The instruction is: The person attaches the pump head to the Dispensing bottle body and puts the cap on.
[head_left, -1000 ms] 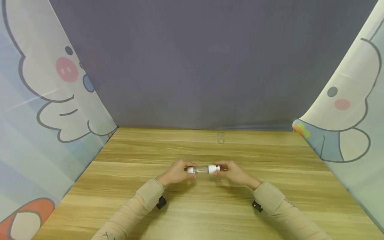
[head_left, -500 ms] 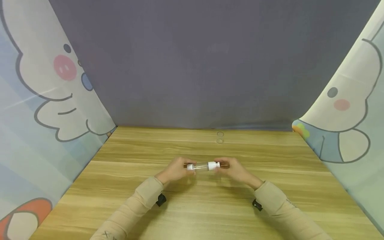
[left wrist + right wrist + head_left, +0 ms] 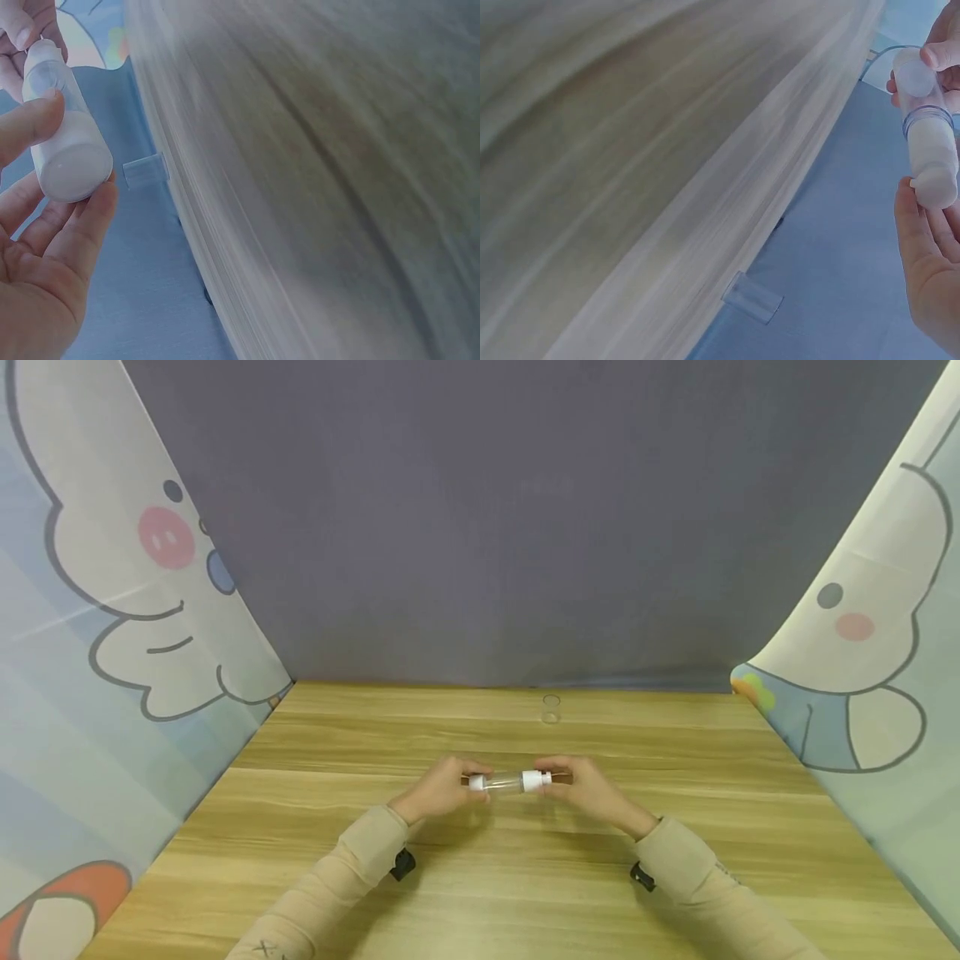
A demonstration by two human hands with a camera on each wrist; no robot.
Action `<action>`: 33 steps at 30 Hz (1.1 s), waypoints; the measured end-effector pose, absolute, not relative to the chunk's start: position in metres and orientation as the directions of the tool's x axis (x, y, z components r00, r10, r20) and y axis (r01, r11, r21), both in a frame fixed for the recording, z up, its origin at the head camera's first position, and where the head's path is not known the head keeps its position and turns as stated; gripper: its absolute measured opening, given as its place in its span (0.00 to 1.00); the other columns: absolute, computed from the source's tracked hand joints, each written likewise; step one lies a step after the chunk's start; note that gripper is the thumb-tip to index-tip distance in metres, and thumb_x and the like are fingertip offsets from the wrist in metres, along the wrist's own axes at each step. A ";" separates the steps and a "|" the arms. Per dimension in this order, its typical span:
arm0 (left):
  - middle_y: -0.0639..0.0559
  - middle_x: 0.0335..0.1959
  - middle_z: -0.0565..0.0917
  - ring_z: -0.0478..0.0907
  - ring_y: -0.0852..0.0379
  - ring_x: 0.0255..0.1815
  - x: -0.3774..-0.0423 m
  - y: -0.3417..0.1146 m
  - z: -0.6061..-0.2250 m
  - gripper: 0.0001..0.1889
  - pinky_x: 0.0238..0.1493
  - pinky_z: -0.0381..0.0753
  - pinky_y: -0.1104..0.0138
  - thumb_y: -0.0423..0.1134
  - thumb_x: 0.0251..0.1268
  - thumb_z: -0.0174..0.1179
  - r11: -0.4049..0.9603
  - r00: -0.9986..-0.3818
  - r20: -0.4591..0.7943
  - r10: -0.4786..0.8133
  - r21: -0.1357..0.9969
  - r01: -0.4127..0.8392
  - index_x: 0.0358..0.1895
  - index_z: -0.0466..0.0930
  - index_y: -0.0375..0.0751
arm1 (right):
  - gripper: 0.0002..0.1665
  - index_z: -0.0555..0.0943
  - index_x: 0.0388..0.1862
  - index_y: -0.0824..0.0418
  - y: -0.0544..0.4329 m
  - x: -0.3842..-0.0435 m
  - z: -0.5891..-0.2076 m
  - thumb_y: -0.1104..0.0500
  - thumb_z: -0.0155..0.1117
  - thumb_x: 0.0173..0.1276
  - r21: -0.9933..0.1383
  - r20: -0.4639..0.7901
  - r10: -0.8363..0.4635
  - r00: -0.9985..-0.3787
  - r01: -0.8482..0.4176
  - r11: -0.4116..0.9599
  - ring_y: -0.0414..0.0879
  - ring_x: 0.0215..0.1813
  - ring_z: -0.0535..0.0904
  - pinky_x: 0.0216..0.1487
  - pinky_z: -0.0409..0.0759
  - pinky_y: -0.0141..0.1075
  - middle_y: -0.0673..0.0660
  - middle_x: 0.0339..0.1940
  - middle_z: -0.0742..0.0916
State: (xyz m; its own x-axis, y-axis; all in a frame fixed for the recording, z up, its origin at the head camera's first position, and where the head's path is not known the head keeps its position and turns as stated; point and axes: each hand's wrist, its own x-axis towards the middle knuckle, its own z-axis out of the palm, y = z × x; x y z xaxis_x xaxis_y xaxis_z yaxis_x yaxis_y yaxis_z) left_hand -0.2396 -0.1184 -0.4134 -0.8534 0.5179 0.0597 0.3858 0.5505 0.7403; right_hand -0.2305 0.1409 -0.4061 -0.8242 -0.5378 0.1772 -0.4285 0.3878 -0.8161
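A slim clear pump bottle point(image 3: 502, 783) lies sideways in the air between both hands, over the middle of the table. My left hand point(image 3: 441, 789) grips its white base end point(image 3: 75, 169), thumb on one side and fingers beneath. At the other end, my right hand point(image 3: 587, 787) holds the white pump head point(image 3: 532, 780) between thumb and fingers. In the right wrist view, the fingertips point(image 3: 906, 196) are right at the small nozzle. The bottle's clear body shows nothing coloured inside. Farther back on the table stands a clear cylindrical cap point(image 3: 551, 709).
The wood-grain table point(image 3: 360, 735) ends at a grey backdrop point(image 3: 510, 527). Cartoon-printed curtains point(image 3: 112, 635) hang along the left and right sides. Dark wrist mounts point(image 3: 403, 864) show under both sleeves.
Both hands and the bottle have shifted slightly up and then back down in the head view, as the view itself moved a little. The grips look the same, and the clear cap stays put.
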 end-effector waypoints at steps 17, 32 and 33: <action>0.39 0.52 0.79 0.80 0.50 0.45 -0.238 -0.113 -0.411 0.21 0.37 0.81 0.73 0.36 0.54 0.65 0.558 -0.858 0.043 0.511 0.743 0.370 0.53 0.77 0.34 | 0.23 0.75 0.52 0.73 0.141 -0.230 -0.405 0.63 0.63 0.60 -0.816 0.149 -0.525 -0.838 -0.404 0.414 0.59 0.51 0.78 0.49 0.80 0.34 0.69 0.51 0.80; 0.39 0.51 0.79 0.80 0.51 0.45 -0.237 -0.114 -0.411 0.22 0.38 0.81 0.72 0.37 0.54 0.65 0.564 -0.860 0.029 0.509 0.744 0.359 0.53 0.77 0.33 | 0.21 0.77 0.49 0.69 0.140 -0.229 -0.408 0.57 0.64 0.60 -0.794 0.154 -0.498 -0.854 -0.407 0.452 0.53 0.47 0.80 0.47 0.81 0.35 0.64 0.47 0.83; 0.39 0.51 0.79 0.80 0.51 0.45 -0.237 -0.114 -0.411 0.22 0.38 0.81 0.72 0.37 0.54 0.65 0.565 -0.860 0.028 0.509 0.743 0.359 0.53 0.77 0.33 | 0.22 0.77 0.49 0.69 0.141 -0.229 -0.408 0.56 0.64 0.60 -0.794 0.150 -0.499 -0.854 -0.405 0.454 0.53 0.47 0.80 0.47 0.81 0.36 0.64 0.47 0.83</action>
State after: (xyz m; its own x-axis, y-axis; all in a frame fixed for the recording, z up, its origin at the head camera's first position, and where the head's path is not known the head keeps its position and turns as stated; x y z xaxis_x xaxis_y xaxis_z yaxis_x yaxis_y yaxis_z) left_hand -0.2374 -0.1144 -0.4113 -0.8603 0.5090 0.0282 0.3585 0.5648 0.7433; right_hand -0.2293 0.1408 -0.4083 -0.8537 -0.4987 0.1500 -0.4047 0.4542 -0.7937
